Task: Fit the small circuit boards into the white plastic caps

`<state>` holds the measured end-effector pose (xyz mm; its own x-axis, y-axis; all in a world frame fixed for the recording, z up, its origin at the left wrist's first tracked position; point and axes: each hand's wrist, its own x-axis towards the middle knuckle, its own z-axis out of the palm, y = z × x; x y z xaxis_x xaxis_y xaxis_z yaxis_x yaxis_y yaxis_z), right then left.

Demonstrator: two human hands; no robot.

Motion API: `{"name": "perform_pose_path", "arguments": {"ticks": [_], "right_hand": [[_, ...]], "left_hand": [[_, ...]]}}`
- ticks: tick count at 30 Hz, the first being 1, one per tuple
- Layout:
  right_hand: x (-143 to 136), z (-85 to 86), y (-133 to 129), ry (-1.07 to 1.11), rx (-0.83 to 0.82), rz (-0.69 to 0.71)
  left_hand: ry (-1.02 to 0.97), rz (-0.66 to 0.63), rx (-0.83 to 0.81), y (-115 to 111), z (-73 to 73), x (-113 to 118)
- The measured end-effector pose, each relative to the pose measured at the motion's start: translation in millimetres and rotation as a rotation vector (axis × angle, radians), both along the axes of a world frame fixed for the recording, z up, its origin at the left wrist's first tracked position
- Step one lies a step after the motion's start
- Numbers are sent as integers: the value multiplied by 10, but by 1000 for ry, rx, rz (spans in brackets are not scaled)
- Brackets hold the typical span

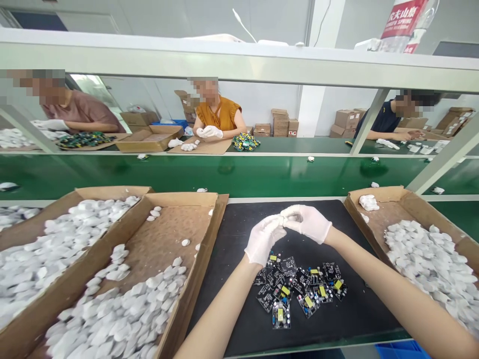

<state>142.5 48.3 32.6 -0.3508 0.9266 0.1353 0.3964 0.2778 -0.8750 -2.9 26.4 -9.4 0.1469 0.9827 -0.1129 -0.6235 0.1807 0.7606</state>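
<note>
So I'm looking down through the head cam, and both hands are in white gloves, raised over the black mat (232,299) on the table. My left hand (263,238) and right hand (309,222) meet fingertip to fingertip, both pinching what looks like a small white piece (282,220); white on white, so I honestly can't tell its shape. That puts it up near the far edge of the mat, above the surface and beyond the loose cluster of circuit boards (300,280). Those lie flat in a jumble, some overlapping, a bunch of them with chunky yellow parts facing up. To my left there's a cardboard tray (181,199) with white pieces heaped at the near end and a few strays further up, and another tray (112,190) full of them beyond that. Over on the right is one more cardboard tray (389,193), also piled with white bits. Past all that runs a green belt (262,174) with a few small items spaced along it, and three co-workers sit across from me.
</note>
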Motion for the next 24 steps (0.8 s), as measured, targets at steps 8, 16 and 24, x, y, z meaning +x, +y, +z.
{"name": "perform_pose_path", "arguments": {"ticks": [8, 16, 24], "right_hand": [[66, -90, -118, 553, -560, 8], [384, -351, 61, -158, 15, -196], [405, -400, -148, -162, 143, -275]], "left_hand": [[-123, -170, -153, -22, -14, 48], [-113, 51, -165, 113, -43, -81], [267, 268, 145, 3, -45, 11]]}}
